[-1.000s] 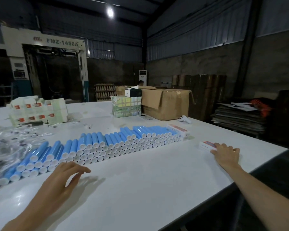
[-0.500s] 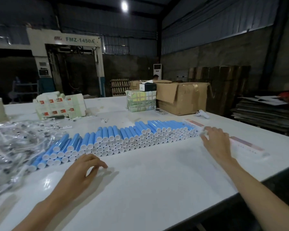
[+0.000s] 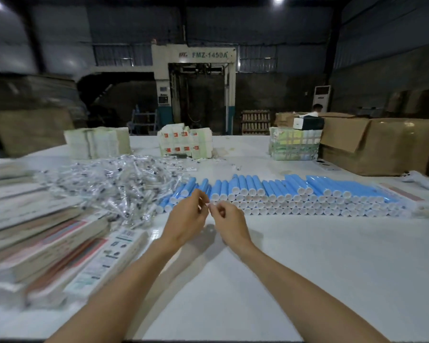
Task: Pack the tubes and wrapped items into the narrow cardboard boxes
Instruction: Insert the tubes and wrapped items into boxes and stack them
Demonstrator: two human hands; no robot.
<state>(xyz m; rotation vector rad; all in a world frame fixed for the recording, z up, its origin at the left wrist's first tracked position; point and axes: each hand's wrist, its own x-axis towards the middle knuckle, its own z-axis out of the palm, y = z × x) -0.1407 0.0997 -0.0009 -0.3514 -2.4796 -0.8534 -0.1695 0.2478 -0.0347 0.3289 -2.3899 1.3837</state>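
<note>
A long row of blue tubes (image 3: 295,191) with white caps lies stacked across the white table (image 3: 307,256). To its left sits a heap of clear wrapped items (image 3: 114,184). Flat narrow cardboard boxes (image 3: 60,243) are piled at the left edge, and another narrow box (image 3: 404,194) lies at the row's right end. My left hand (image 3: 187,219) and my right hand (image 3: 230,222) hover together just in front of the tubes' left part, fingers curled and fingertips almost meeting. Blur hides whether they pinch anything.
Bundled white packs (image 3: 97,142), a red-labelled stack (image 3: 183,142) and a strapped stack (image 3: 292,147) stand at the back. A large brown carton (image 3: 382,147) fills the back right, with a phone (image 3: 328,165) and a white device (image 3: 419,179) near it. A person (image 3: 316,108) is behind.
The view has swung left, bringing the box pile and wrapped heap into sight. My right hand left the narrow box at the right and both hands came together at the centre.
</note>
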